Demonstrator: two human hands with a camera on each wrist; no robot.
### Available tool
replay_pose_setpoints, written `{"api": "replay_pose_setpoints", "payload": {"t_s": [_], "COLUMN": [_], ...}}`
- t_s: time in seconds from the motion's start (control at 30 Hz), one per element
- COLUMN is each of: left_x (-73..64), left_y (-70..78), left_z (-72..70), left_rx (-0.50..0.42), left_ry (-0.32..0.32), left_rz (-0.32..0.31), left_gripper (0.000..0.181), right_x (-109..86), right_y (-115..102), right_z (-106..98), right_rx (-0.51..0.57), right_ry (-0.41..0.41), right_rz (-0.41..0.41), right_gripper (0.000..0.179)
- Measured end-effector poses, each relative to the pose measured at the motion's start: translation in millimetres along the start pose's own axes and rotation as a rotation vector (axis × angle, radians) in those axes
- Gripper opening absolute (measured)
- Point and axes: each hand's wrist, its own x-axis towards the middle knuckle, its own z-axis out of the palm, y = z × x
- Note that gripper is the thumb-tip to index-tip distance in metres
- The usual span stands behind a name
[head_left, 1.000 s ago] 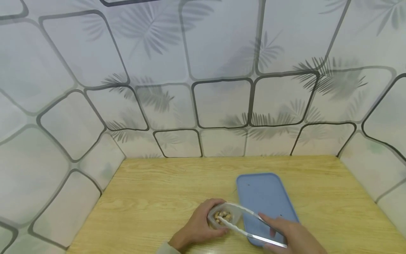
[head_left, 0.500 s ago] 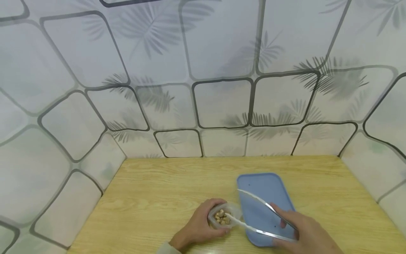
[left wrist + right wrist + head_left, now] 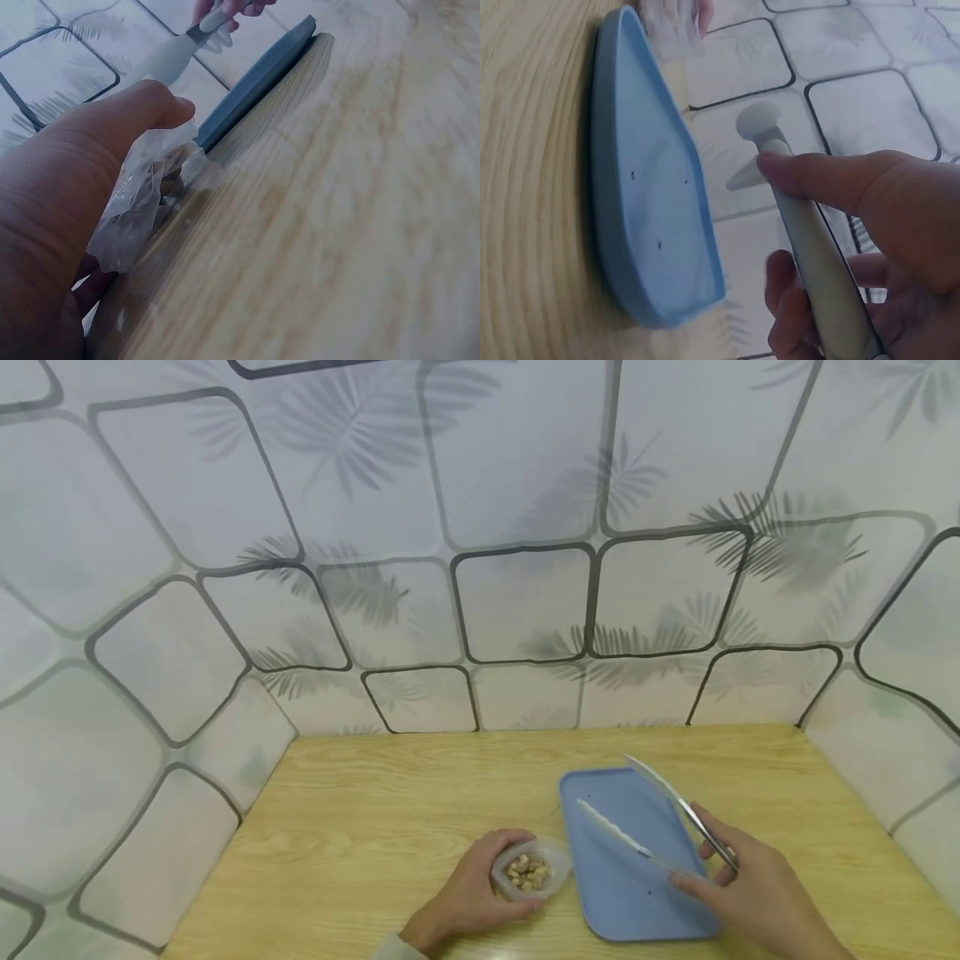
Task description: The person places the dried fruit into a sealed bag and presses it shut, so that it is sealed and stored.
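Gripping the clear container [image 3: 558,863] of nut-like pieces [image 3: 528,871], left of the blue tray [image 3: 633,912], our left hand [image 3: 478,883] needs only light pressure; our right hand [image 3: 757,875], holding parted tongs [image 3: 688,812] above the tray, should squeeze evenly.

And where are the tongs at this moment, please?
In the head view, the tongs are right of centre, held in the right grip above the blue tray.
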Motion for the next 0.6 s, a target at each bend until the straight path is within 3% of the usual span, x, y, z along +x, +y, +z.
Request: {"api": "replay_pose_setpoints", "payload": {"t_s": [0.13, 0.27, 0.6], "left_x": [0.9, 0.2, -0.1], "left_y": [0.4, -0.1, -0.8], "left_z": [0.5, 0.4, 0.8], "left_rx": [-0.002, 0.01, 0.012], "left_ry": [-0.005, -0.002, -0.006], "left_rz": [0.006, 0.009, 0.001], "left_gripper": [0.075, 0.074, 0.075], "right_x": [5.6, 13.2, 23.5], "right_y": [15.7, 30.3, 55.8], "right_z": [-2.2, -4.0, -2.3], "right_rx": [-0.005, 0.005, -0.005], "right_ry": [0.035, 0.008, 0.051], "right_rz": [0.031, 0.059, 0.072], "right_gripper": [0.102, 0.104, 0.103]}}
